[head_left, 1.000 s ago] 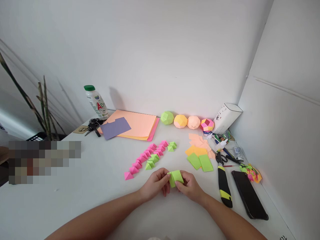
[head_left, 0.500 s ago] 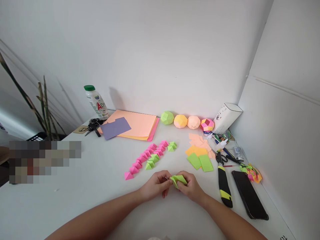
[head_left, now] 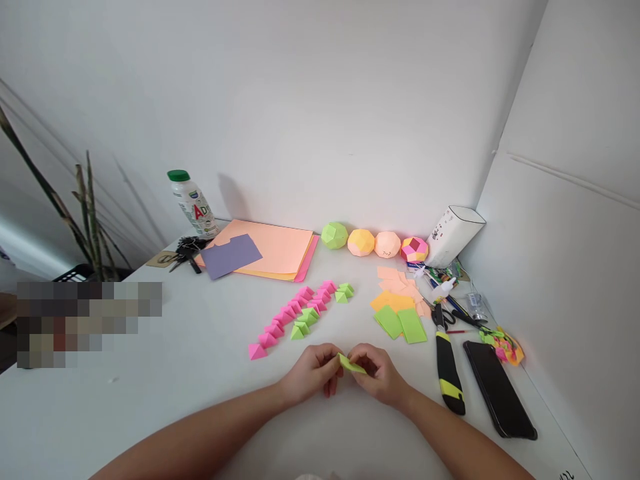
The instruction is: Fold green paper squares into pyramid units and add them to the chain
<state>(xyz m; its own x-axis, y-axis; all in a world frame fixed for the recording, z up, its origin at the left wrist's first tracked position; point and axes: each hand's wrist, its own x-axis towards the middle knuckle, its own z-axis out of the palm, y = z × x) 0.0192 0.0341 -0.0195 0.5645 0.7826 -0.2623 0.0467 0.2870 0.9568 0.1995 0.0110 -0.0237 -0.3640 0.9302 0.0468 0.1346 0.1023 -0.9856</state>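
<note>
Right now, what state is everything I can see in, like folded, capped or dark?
Held green paper, folded
Left hand, closed on that paper
Right hand, closed on that paper
Bottle, capped
Phone, dark, lying flat
Pink pieces, folded, peaked
Small green pieces, folded, peaked
Paper balls, assembled
Paper scraps, crumpled
Scissors, open or shut unclear

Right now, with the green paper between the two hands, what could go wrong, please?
The green paper, held between the left grip and the right grip, might crease crooked if they press unevenly. The pink folded pieces lie beyond the left grip, so a careless reach forward could scatter them. The black-and-yellow tool lies right of the right grip; a sideways move might knock it.
</note>
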